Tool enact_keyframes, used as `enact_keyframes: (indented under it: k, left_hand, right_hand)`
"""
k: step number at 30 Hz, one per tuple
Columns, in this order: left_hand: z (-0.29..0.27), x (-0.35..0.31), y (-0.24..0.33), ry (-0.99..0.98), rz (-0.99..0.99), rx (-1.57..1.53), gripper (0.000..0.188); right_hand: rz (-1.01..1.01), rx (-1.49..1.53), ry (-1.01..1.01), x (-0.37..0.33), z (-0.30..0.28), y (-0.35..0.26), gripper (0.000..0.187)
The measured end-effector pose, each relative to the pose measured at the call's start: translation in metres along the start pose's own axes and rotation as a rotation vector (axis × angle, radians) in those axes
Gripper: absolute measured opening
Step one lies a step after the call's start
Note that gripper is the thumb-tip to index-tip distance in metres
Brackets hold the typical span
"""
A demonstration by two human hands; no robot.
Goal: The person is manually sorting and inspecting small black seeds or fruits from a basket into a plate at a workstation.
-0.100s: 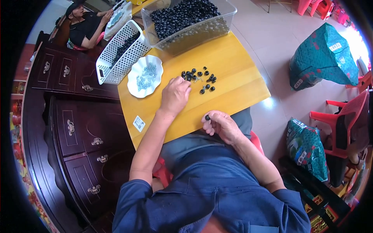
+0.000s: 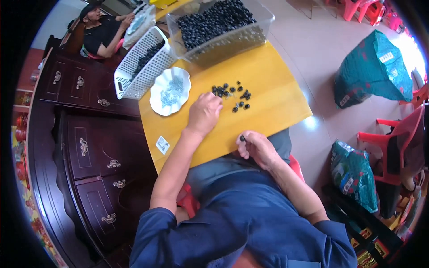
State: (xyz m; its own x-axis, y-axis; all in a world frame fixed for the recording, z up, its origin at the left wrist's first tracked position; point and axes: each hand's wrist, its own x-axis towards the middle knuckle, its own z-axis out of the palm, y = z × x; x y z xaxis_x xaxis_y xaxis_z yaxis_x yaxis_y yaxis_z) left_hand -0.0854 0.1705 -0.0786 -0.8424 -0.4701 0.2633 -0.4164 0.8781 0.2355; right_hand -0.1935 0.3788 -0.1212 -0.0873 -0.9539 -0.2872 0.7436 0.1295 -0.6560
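Note:
My right hand is closed at the table's near edge, with a small round black plastic piece pinched between thumb and finger. Further left, my left hand rests over the yellow table, its bent fingers at the near left edge of a loose pile of black pieces. Whatever its fingertips hold, if anything, is hidden under the hand. A few tiny clear bits lie among the pieces. Beside my left hand stands a white scalloped dish holding small pale clear parts.
A clear plastic bin full of black pieces stands at the far edge, beside a white perforated basket. Dark wooden drawers flank the left. Green bags and a red chair stand right. Another person sits far left.
The view has shifted slightly, so the table and its contents sit a little lower. Both hands keep nearly the same pose, and the black piece stays in my right hand.

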Motion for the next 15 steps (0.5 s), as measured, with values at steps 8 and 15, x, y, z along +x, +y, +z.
enact_keyframes:
  k: [8,15]
  left_hand:
    - [0.011,-0.014,0.004,-0.017,0.201,0.019,0.013]
    - [-0.051,-0.036,0.072,0.11,0.112,-0.338,0.013]
  right_hand:
    - [0.029,0.06,0.04,-0.013,-0.009,0.012,0.036]
    - [0.006,0.082,-0.063,-0.014,-0.012,0.013,0.034]
